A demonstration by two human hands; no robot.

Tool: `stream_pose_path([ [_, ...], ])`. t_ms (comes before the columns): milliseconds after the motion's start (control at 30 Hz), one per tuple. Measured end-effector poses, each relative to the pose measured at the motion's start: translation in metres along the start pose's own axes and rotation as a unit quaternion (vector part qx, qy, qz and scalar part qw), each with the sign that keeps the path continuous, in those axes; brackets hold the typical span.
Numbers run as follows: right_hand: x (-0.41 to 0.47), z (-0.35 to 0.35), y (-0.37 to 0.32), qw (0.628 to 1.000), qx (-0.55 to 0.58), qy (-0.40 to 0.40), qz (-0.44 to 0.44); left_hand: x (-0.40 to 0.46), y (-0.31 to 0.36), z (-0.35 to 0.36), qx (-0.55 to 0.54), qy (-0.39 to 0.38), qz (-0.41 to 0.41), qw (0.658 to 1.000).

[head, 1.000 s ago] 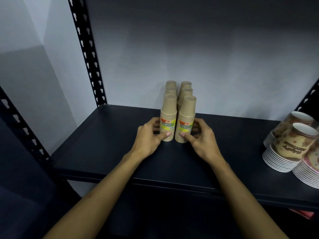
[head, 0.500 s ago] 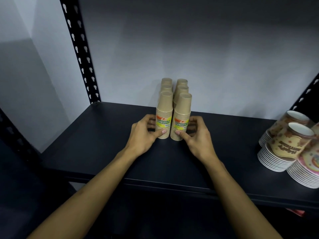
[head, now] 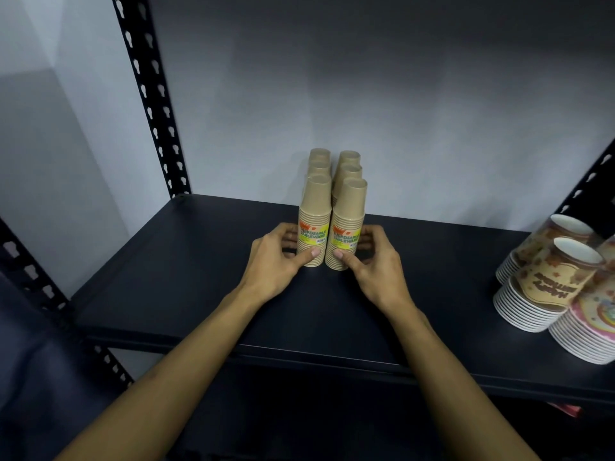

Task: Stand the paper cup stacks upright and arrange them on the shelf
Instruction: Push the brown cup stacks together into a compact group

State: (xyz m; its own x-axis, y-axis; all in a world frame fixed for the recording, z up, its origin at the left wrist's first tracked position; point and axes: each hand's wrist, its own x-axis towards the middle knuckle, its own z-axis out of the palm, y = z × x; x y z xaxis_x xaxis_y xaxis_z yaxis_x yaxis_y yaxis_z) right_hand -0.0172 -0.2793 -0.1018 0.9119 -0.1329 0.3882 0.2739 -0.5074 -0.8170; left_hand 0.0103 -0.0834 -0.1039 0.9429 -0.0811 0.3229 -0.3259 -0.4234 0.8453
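Observation:
Several brown paper cup stacks stand upright in two rows on the dark shelf (head: 166, 277), running back toward the wall. The front left stack (head: 315, 207) and the front right stack (head: 349, 211) carry yellow and orange labels. My left hand (head: 276, 261) holds the base of the front left stack, thumb on its front and fingers curled round its left side. My right hand (head: 376, 264) holds the base of the front right stack the same way, mirrored. The rear stacks (head: 334, 161) are mostly hidden behind the front pair.
Patterned party cup stacks (head: 545, 287) lie tilted at the shelf's right end. A perforated black upright (head: 153, 104) rises at the back left, another (head: 585, 184) at the right. A grey wall backs the shelf.
Both hands keep their hold on the two front stacks. The view has shifted slightly; the cups and hands hardly moved on the shelf.

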Motion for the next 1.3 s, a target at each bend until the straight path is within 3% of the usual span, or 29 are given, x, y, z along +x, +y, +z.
stream_pose_path([
  [667, 0.002, 0.003, 0.002, 1.0, -0.016, -0.003, 0.01, -0.001, -0.001, 0.0, 0.018, -0.002, 0.015, 1.0],
  [1000, -0.004, 0.0, 0.006, 0.998, -0.051, -0.013, 0.042, -0.009, 0.003, -0.004, 0.082, -0.066, 0.003, 0.994],
  [1133, -0.015, -0.01, 0.003, 0.987, -0.15, -0.014, 0.058, -0.018, -0.001, -0.007, 0.184, -0.084, -0.005, 0.979],
  [1300, -0.044, -0.037, 0.01, 0.933, -0.35, -0.084, -0.004, -0.043, -0.005, -0.011, 0.306, -0.072, -0.02, 0.949],
])
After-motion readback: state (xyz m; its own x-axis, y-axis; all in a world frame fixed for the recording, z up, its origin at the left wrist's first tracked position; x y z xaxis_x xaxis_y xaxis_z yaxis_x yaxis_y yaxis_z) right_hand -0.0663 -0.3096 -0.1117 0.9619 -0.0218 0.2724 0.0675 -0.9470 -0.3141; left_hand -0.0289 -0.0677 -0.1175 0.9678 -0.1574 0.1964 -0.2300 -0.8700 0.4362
